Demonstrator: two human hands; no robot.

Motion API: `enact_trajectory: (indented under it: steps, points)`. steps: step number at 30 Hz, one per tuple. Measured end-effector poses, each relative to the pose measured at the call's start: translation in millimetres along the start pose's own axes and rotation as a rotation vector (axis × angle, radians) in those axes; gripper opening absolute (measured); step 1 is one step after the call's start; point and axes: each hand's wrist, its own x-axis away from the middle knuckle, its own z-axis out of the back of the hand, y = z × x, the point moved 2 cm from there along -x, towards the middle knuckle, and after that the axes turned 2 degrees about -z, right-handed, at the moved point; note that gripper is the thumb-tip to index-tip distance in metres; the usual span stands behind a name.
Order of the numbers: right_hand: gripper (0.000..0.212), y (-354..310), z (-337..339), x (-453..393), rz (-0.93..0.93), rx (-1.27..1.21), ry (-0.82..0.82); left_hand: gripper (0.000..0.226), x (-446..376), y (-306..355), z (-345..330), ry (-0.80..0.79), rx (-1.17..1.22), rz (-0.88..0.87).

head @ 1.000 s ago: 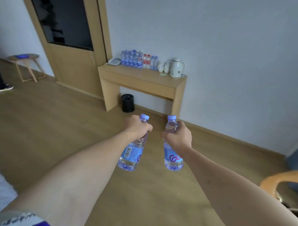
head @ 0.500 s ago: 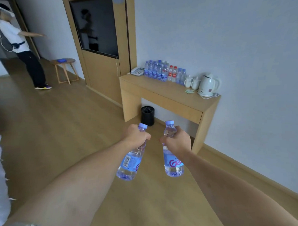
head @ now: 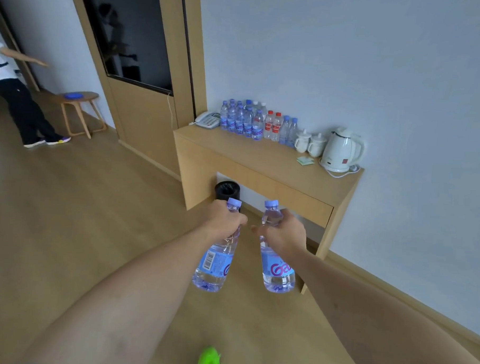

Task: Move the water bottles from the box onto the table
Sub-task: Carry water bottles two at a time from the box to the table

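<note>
Hands: our left hand (head: 222, 222) grips one water bottle (head: 216, 259) by the shoulder; our right hand (head: 284, 234) grips the other bottle (head: 276, 259).
Position: both bottles hang above the floor, near the bench (head: 261, 166).
Advice: we should set them upright beside the far-left bottle cluster (head: 243, 121), clear of the kettle (head: 340, 149).

You see clear glossy plastic bottles (head: 216, 260) with shiny blue labels and matt purple caps, a matt pale wood counter (head: 250, 165), a smooth wood-look floor (head: 67, 215), a glossy white plastic kettle (head: 340, 150) and a matt painted wall (head: 348, 62)
</note>
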Motion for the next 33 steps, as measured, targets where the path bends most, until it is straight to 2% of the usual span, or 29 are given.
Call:
enact_trajectory:
  steps: [8,16,26,30,33]
  points:
    - [0.062,-57,-30,-135,-0.026,-0.05,0.077,0.02,-172,21,28,-0.085,-0.034,-0.086]
    - [0.065,-90,-57,-241,-0.101,-0.098,0.115,0.025,-296,42,43,-0.119,-0.036,-0.116]
    - [0.067,-88,-83,-415,-0.119,-0.102,0.119,0.029,-461,57,14,-0.144,-0.036,-0.121]
    - [0.062,-86,-87,-502,-0.131,-0.234,0.12,0.027,-535,73,-6,-0.155,-0.094,-0.121]
    - [0.059,-83,-87,-554,-0.138,-0.284,0.109,0.035,-586,89,-17,-0.154,-0.041,-0.118]
